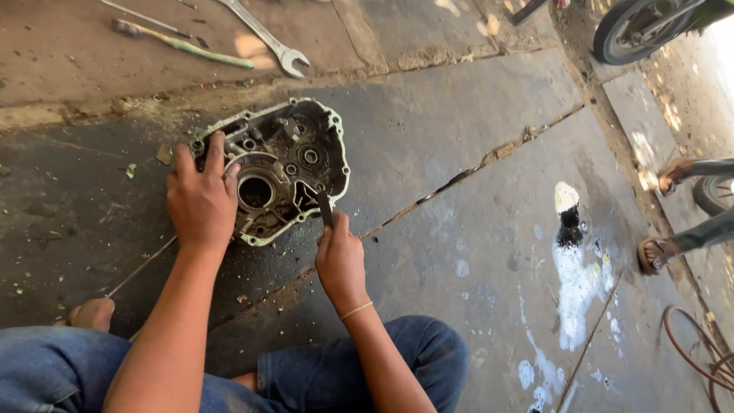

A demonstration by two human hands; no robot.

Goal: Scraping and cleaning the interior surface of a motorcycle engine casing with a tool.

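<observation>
Two hands work an engine case [287, 164] lying open side up on the stone floor [474, 199]. Left hand [202, 200] presses flat on its left rim, fingers spread, apparently steadying it; right hand [340, 260] is clenched around a flat scraper blade [325, 208] set against the case's lower edge.

Soft, even daylight covers the grey stone-slab floor [474, 153], and the hands throw only faint shadows. The far right corner is blown out to white glare beside the black rubber motorcycle tyre [612, 34]. Focus holds sharp at centre, with lines bowing slightly near the edges.
</observation>
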